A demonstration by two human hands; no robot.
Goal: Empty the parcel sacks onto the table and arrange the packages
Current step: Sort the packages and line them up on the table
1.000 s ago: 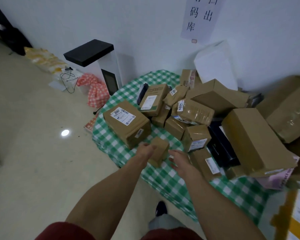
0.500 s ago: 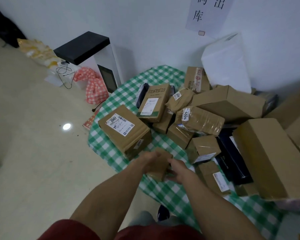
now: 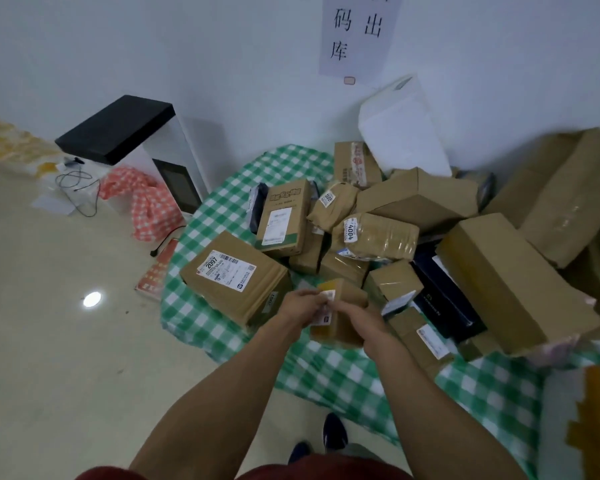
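At centre frame we see a small cardboard box (image 3: pixel 342 308), white label facing up, tilted and gripped between the left hand (image 3: pixel 300 304) and right hand (image 3: pixel 359 318) above the green-checked table (image 3: pixel 343 375). Just left lies the carton labelled 2097 (image 3: pixel 236 282). Behind, brown parcels heap loosely around the taped 4004 parcel (image 3: pixel 378 235).

we see a table (image 3: pixel 222 216) under a green-and-white checked cloth, close to the white wall. brown parcels crowd the cloth: a box marked 2097 (image 3: pixel 236 282) by the left edge, a long box (image 3: pixel 506 282) at the right, and a flat black box (image 3: pixel 444 306) just beside it.
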